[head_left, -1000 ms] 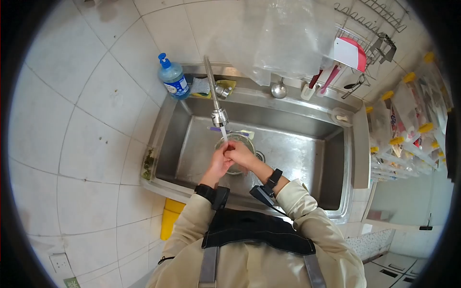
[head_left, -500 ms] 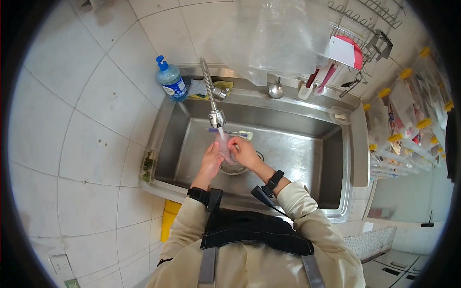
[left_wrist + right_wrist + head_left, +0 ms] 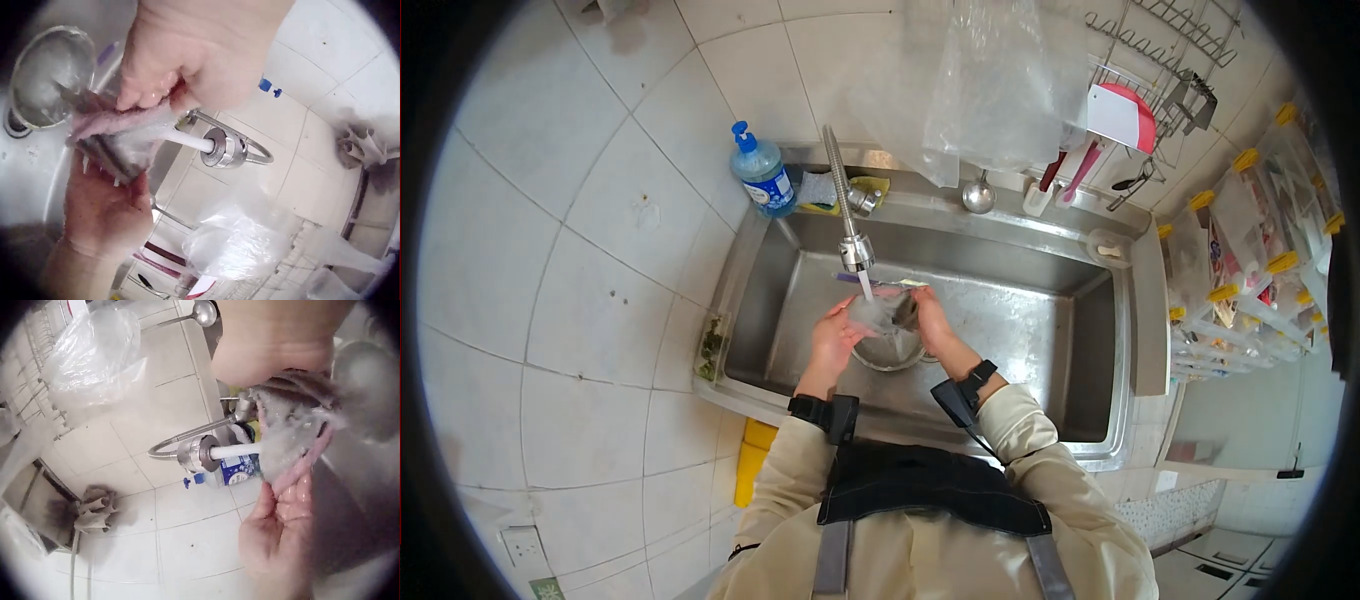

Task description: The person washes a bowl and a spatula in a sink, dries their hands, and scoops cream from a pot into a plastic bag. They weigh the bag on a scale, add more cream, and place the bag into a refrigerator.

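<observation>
A limp, wet piece, pink along its edges and grey on its folds (image 3: 887, 312), is spread between both hands under the running water. My left hand (image 3: 832, 340) pinches its left edge; my right hand (image 3: 933, 320) grips the right side. In the right wrist view the left thumb and fingers (image 3: 284, 509) hold the pink rim, while grey folds (image 3: 300, 387) lie against the right hand. Water from the tap head (image 3: 857, 252) splashes into its middle. Beneath it, a round bowl (image 3: 53, 115) holding water sits in the steel sink; hands and piece partly cover it in the head view.
A soap bottle (image 3: 764, 175) and a sponge (image 3: 817, 187) stand behind the sink (image 3: 1010, 330). A ladle (image 3: 979, 195), clear plastic bags (image 3: 1000, 90) and a wire rack hang at the back wall. A purple-handled tool lies behind the bowl.
The hands were close together under the stream. They have moved apart, the right hand to the right, and the pink-and-grey piece is now stretched open between them.
</observation>
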`<action>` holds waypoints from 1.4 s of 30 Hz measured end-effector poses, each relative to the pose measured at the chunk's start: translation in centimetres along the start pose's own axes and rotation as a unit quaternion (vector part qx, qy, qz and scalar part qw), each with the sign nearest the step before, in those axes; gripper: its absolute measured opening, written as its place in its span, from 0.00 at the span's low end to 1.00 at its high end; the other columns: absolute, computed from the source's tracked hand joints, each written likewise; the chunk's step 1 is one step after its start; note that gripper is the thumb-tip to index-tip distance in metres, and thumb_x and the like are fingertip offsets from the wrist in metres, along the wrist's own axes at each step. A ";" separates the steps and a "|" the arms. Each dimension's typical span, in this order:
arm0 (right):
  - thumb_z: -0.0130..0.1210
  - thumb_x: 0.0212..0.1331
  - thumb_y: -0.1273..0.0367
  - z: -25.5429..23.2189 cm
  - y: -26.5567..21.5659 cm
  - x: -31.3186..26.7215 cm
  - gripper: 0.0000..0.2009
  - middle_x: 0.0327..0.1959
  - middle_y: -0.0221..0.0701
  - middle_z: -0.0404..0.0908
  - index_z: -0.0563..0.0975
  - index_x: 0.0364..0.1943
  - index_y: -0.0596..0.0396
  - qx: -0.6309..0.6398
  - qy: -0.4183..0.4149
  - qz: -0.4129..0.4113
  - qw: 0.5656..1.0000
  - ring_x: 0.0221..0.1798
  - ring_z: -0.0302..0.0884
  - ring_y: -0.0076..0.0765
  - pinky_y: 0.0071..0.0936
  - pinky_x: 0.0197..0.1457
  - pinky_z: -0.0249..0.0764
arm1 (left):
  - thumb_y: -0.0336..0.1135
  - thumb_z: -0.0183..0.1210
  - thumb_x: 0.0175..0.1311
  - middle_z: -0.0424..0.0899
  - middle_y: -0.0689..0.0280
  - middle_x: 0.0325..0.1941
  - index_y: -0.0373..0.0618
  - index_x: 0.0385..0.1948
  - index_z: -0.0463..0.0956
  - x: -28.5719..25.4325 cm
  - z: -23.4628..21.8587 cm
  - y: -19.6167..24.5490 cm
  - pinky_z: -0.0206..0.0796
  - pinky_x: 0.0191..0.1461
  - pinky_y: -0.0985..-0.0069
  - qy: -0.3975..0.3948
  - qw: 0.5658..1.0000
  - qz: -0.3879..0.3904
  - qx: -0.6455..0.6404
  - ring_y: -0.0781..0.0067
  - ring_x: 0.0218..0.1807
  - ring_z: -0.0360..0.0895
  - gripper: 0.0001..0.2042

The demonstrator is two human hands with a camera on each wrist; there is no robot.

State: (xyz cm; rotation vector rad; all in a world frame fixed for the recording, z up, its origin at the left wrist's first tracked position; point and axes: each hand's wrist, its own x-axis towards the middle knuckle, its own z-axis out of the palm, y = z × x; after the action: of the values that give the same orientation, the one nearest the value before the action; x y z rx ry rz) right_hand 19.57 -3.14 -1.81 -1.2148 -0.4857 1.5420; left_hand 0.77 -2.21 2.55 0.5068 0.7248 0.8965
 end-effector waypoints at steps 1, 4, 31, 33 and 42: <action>0.46 0.60 0.60 -0.1 0.4 0.2 0.13 0.39 0.25 0.71 0.66 0.45 0.47 -0.065 0.010 -0.023 0.998 0.44 0.66 0.27 0.28 0.46 0.63 | 0.29 0.44 0.62 0.74 0.61 0.44 0.42 0.56 0.60 0.0 -0.1 0.2 0.67 0.48 0.64 0.000 1.000 -0.019 -0.017 0.63 0.41 0.75 0.19; 0.45 0.60 0.55 1.7 -1.0 -1.9 0.18 0.46 0.27 0.71 0.65 0.51 0.46 -0.118 0.013 0.020 0.993 0.52 0.66 0.30 0.32 0.52 0.63 | 0.32 0.46 0.62 0.76 0.61 0.39 0.43 0.52 0.64 0.3 0.9 0.5 0.69 0.45 0.62 0.002 0.999 -0.041 -0.029 0.63 0.39 0.75 0.16; 0.53 0.58 0.64 2.4 -1.3 -3.8 0.16 0.36 0.26 0.73 0.68 0.48 0.54 -0.074 -0.059 0.044 0.995 0.35 0.68 0.21 0.23 0.33 0.65 | 0.38 0.47 0.63 0.69 0.61 0.50 0.42 0.51 0.64 2.1 4.0 -2.6 0.61 0.48 0.73 0.195 0.973 -0.042 0.113 0.69 0.50 0.67 0.17; 0.54 0.57 0.64 2.1 -0.4 -3.2 0.16 0.35 0.26 0.73 0.68 0.46 0.54 -0.041 -0.097 0.042 0.994 0.35 0.68 0.21 0.22 0.32 0.65 | 0.36 0.50 0.61 0.68 0.60 0.51 0.41 0.53 0.62 2.6 3.0 -3.2 0.60 0.50 0.75 0.154 0.986 -0.015 0.061 0.69 0.52 0.66 0.19; 0.49 0.60 0.66 3.0 -0.6 -3.0 0.12 0.36 0.29 0.73 0.69 0.44 0.56 0.051 0.020 0.081 0.995 0.33 0.70 0.26 0.24 0.36 0.69 | 0.36 0.54 0.59 0.67 0.64 0.55 0.46 0.54 0.64 1.9 2.5 -3.3 0.55 0.59 0.75 0.058 0.830 0.262 0.489 0.71 0.56 0.64 0.20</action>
State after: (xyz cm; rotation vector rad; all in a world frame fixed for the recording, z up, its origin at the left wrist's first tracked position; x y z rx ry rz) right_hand 17.01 -4.74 1.23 -1.2289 -0.2837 1.6554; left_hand 5.16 -2.63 1.30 1.6408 1.1783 1.0206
